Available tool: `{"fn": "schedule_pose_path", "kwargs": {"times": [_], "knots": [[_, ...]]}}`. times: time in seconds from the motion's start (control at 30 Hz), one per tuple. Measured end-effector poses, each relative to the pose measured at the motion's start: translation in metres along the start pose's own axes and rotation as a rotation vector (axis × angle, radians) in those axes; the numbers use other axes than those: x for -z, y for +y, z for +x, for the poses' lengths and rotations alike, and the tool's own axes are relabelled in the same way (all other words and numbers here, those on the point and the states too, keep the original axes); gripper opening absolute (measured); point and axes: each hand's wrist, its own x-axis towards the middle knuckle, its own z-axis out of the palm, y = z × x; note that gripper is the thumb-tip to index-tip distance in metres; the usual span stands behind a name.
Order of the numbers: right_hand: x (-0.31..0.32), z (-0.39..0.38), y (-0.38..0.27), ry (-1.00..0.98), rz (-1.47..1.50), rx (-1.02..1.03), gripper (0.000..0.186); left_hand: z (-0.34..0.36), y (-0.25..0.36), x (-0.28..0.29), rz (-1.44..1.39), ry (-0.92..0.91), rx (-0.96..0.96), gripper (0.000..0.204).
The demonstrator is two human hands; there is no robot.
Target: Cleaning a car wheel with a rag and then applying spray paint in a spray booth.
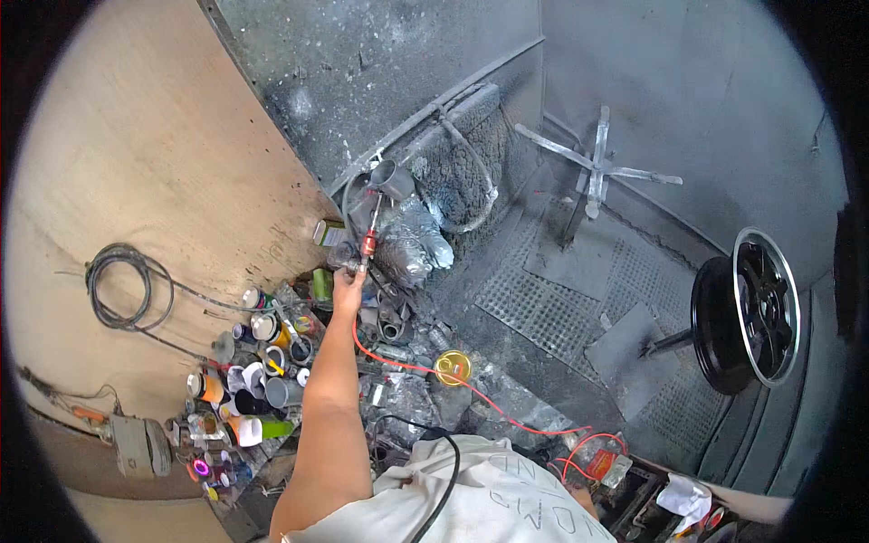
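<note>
Spray gun: the spray gun (pixel 373 210) stood just left of the frame's centre, in its upper half, its grey cup (pixel 393 178) at the top and a red fitting (pixel 368 242) at its lower end.
Long axis: it ran nearly upright in the picture, leaning a little to the right toward the cup.
Direction from the fingers: the gun rose straight up-frame from the left hand (pixel 348 282), which met it at the bottom, just under the red fitting.
Nearer hand: only the left hand was near it; the arm reached up from the lower edge. The right hand was not in view.
Fingers: they (pixel 353 274) were curled close together about the gun's lower end; how firmly they gripped was too small to tell.
Hose: a red hose (pixel 412 366) ran from the hand down and right, past a yellow can lid (pixel 452 366).
Surroundings: paint cans (pixel 258 380) crowded the tabletop (pixel 412 398) to the lower left; a black wheel rim (pixel 756 308) stood well apart at the right.
</note>
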Motion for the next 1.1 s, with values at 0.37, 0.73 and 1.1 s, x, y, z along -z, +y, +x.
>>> {"fn": "schedule_pose_path", "kwargs": {"times": [0.37,0.73,1.1], "knots": [[-0.092,-0.074,-0.093,0.192,-0.314,0.149,0.028,0.029,0.015,-0.013,-0.302,-0.073,0.101,0.024],[-0.248,-0.107,-0.268,0.097,-0.675,0.953,0.053,-0.096,0.122,-0.055,-0.132,-0.347,-0.152,0.012],[-0.18,-0.137,-0.383,0.725,0.352,1.031,0.047,-0.349,0.194,-0.227,-0.162,-1.246,-0.254,0.032]]}}
